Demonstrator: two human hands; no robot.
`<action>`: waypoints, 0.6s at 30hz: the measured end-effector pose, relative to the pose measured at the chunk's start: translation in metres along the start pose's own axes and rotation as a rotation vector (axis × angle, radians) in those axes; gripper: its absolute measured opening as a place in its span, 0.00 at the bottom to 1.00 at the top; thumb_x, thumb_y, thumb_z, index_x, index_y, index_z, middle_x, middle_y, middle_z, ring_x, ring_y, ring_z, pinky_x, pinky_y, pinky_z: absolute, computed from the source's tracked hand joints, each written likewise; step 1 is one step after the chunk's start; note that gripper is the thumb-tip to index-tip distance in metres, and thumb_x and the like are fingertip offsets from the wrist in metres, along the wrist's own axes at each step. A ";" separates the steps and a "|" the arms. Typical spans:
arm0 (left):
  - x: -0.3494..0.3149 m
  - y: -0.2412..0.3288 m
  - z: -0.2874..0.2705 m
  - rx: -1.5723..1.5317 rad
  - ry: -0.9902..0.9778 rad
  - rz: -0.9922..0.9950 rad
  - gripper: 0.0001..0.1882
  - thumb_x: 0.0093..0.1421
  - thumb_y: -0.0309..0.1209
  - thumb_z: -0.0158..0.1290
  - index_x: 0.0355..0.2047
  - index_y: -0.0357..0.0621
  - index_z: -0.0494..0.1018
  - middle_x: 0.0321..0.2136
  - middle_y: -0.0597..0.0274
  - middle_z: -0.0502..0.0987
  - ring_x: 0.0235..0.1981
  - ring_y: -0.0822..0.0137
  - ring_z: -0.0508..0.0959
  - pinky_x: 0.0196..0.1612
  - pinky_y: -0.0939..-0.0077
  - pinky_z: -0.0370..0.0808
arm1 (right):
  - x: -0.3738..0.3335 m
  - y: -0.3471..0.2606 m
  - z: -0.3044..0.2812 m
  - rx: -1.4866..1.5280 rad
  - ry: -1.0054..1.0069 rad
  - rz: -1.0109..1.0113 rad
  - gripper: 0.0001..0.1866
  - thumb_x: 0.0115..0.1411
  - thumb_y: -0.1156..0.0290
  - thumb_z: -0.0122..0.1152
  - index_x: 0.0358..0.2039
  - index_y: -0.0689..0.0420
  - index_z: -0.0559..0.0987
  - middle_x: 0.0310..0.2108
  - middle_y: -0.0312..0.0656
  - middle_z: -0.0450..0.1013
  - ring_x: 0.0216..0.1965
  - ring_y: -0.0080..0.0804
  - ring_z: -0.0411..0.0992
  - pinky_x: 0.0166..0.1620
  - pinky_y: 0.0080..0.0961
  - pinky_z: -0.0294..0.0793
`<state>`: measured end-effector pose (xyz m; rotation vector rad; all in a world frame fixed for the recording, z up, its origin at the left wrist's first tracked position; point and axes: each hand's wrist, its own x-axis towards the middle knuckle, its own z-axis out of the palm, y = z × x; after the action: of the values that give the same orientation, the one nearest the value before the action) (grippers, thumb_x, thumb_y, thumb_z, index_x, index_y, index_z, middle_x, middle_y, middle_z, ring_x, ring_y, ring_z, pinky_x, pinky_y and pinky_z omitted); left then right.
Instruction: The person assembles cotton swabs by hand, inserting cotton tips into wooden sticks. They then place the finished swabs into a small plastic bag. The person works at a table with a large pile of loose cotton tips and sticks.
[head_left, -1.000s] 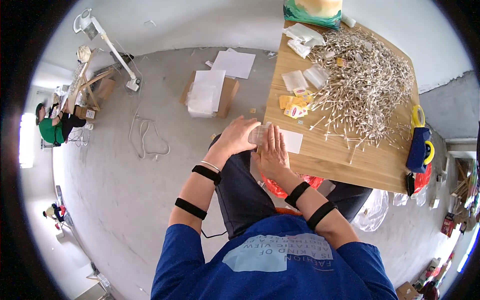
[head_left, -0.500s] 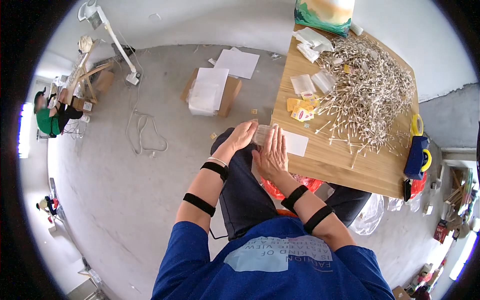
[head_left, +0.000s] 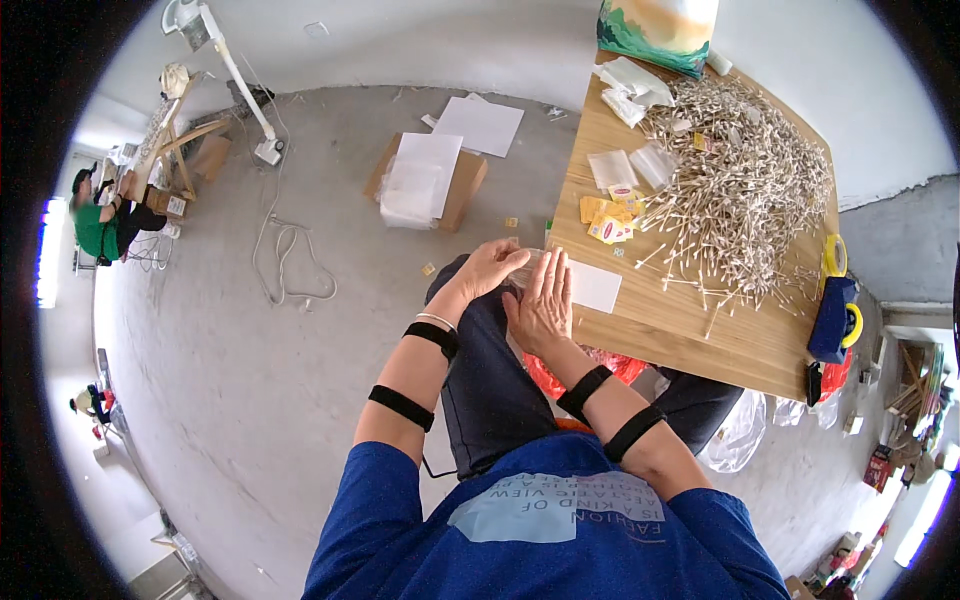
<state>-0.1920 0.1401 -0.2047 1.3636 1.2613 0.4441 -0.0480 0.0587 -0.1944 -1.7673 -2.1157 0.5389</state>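
Observation:
Over my lap, at the table's left edge, my left hand (head_left: pixel 488 270) is curled round the side of a clear plastic pack (head_left: pixel 523 270), mostly hidden by my hands. Thin pale sticks seem to lie inside it. My right hand (head_left: pixel 541 308) is flat, fingers stretched out together, pressing against the pack's right side. Beside those fingers, a white card (head_left: pixel 594 287) lies on the wooden table (head_left: pixel 660 345). Beyond it are yellow printed labels (head_left: pixel 610 217), clear plastic bags (head_left: pixel 634 168) and a big heap of loose cotton swabs (head_left: pixel 745 185).
A tape dispenser (head_left: pixel 832 318) stands at the table's right edge; a colourful bag (head_left: pixel 657 35) stands at its far end. Red plastic (head_left: pixel 628 369) shows below the table. Cardboard with white sheets (head_left: pixel 428 180) and a cable (head_left: pixel 290 255) lie on the floor. A person (head_left: pixel 98 225) sits far left.
My left fingers have slid further over the clear pack, so less of it shows between my hands. My right hand stays flat beside it. The view has shifted slightly.

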 end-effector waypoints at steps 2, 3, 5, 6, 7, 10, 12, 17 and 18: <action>-0.004 -0.003 -0.004 -0.133 -0.006 0.005 0.19 0.63 0.34 0.53 0.48 0.33 0.72 0.41 0.58 0.78 0.42 0.68 0.77 0.46 0.72 0.73 | 0.000 0.000 0.000 0.014 -0.003 -0.002 0.47 0.60 0.53 0.50 0.65 0.75 0.41 0.68 0.69 0.35 0.70 0.61 0.31 0.70 0.48 0.30; -0.006 -0.004 -0.005 -0.198 -0.010 0.007 0.20 0.62 0.33 0.54 0.50 0.33 0.71 0.43 0.60 0.78 0.43 0.68 0.76 0.46 0.72 0.74 | 0.000 0.000 -0.001 0.012 -0.010 0.001 0.47 0.61 0.53 0.50 0.65 0.75 0.41 0.68 0.69 0.35 0.70 0.61 0.31 0.70 0.48 0.30; -0.010 -0.004 -0.009 -0.217 -0.013 0.035 0.20 0.62 0.31 0.54 0.51 0.33 0.70 0.44 0.59 0.77 0.43 0.68 0.76 0.47 0.73 0.74 | 0.000 0.000 -0.002 0.008 -0.026 0.007 0.47 0.61 0.53 0.50 0.65 0.74 0.40 0.68 0.69 0.34 0.70 0.61 0.30 0.70 0.48 0.29; -0.013 -0.003 -0.010 -0.227 -0.013 0.048 0.20 0.61 0.30 0.54 0.52 0.32 0.70 0.44 0.58 0.77 0.43 0.68 0.76 0.48 0.73 0.74 | 0.000 0.000 -0.003 0.005 -0.033 0.009 0.48 0.61 0.52 0.50 0.65 0.74 0.40 0.68 0.69 0.34 0.70 0.61 0.30 0.70 0.47 0.29; -0.015 -0.001 -0.009 -0.241 -0.003 0.040 0.20 0.61 0.28 0.54 0.52 0.32 0.70 0.44 0.58 0.77 0.42 0.69 0.77 0.47 0.74 0.75 | 0.000 -0.001 -0.003 0.001 -0.039 0.011 0.48 0.61 0.52 0.50 0.65 0.74 0.40 0.68 0.68 0.34 0.70 0.61 0.30 0.70 0.47 0.29; -0.017 0.000 -0.001 -0.260 0.044 0.020 0.18 0.61 0.25 0.53 0.51 0.31 0.70 0.43 0.58 0.77 0.41 0.70 0.77 0.45 0.77 0.75 | 0.001 -0.001 -0.003 -0.016 -0.056 0.020 0.48 0.61 0.52 0.50 0.65 0.74 0.40 0.68 0.68 0.34 0.71 0.60 0.30 0.70 0.47 0.29; -0.018 0.003 0.005 -0.242 0.106 0.007 0.17 0.61 0.24 0.52 0.50 0.31 0.71 0.42 0.58 0.78 0.40 0.71 0.77 0.43 0.79 0.75 | 0.001 0.000 -0.004 -0.032 -0.068 0.016 0.48 0.61 0.52 0.50 0.66 0.73 0.40 0.68 0.67 0.34 0.71 0.59 0.30 0.70 0.47 0.29; -0.016 -0.001 0.014 -0.265 0.199 -0.062 0.15 0.60 0.24 0.53 0.47 0.30 0.73 0.38 0.59 0.79 0.37 0.73 0.77 0.40 0.80 0.74 | -0.001 0.002 -0.007 -0.044 -0.080 -0.015 0.48 0.61 0.51 0.50 0.66 0.73 0.40 0.69 0.66 0.34 0.71 0.57 0.30 0.70 0.46 0.29; -0.016 -0.001 0.016 -0.293 0.230 -0.061 0.15 0.60 0.24 0.53 0.47 0.30 0.73 0.37 0.59 0.79 0.36 0.73 0.77 0.39 0.80 0.74 | -0.001 0.002 -0.008 -0.047 -0.081 -0.022 0.48 0.61 0.51 0.50 0.66 0.73 0.41 0.69 0.65 0.34 0.71 0.57 0.30 0.70 0.46 0.30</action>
<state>-0.1846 0.1192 -0.2038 1.0455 1.3599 0.7293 -0.0421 0.0588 -0.1883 -1.7735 -2.2174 0.5682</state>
